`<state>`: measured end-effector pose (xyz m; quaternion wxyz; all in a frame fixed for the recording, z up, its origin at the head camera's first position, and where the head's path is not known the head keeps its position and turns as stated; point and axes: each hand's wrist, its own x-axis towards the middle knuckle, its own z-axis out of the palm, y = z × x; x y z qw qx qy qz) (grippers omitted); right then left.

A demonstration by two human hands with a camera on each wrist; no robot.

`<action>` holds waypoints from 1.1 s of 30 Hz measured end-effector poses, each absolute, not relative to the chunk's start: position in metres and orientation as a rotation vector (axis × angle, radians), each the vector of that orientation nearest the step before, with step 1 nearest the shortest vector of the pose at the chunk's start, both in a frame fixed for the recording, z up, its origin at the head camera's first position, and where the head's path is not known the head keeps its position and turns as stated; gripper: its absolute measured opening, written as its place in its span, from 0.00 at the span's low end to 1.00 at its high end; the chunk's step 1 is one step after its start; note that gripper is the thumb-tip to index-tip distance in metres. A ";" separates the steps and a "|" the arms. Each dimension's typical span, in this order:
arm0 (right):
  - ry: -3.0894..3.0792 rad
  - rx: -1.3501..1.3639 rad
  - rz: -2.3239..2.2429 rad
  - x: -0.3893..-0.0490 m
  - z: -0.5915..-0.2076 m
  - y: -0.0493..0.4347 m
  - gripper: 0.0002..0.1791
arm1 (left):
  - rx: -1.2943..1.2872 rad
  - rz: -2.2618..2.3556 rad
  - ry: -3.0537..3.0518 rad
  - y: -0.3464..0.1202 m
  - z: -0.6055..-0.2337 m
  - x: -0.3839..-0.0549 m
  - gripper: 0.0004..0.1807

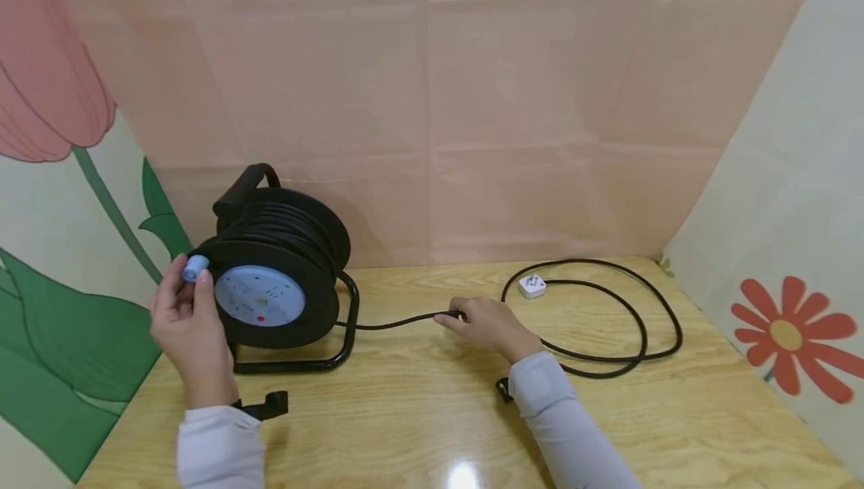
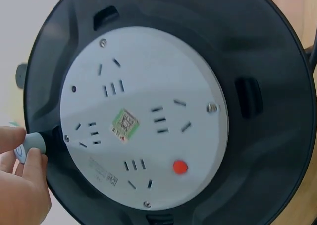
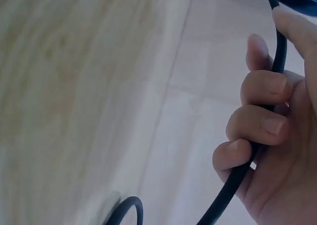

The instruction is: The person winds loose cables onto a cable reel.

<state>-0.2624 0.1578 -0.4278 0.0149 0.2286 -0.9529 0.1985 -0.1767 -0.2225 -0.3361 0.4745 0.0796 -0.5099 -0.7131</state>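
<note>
With left hand [image 1: 192,335], pinching blue knob [image 1: 196,268] at rim of cable reel [image 1: 262,295], desk's [image 1: 405,414] left; with right hand [image 1: 494,325], gripping cord [image 3: 226,195], short of loops [image 1: 679,333] and white plug [image 1: 532,286]. Could wind unevenly from slack guiding, or kink from crossed loops.
</note>
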 end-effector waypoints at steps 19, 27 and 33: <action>-2.749 0.615 0.521 -0.265 -0.417 0.169 0.21 | 0.068 -1.419 -1.601 -0.195 -0.330 -0.171 0.16; -2.756 0.617 0.551 -0.265 -0.417 0.171 0.20 | 0.064 -1.341 -1.653 -0.190 -0.326 -0.168 0.14; -2.763 0.604 0.594 -0.266 -0.411 0.183 0.20 | 0.011 -1.348 -1.677 -0.185 -0.326 -0.167 0.14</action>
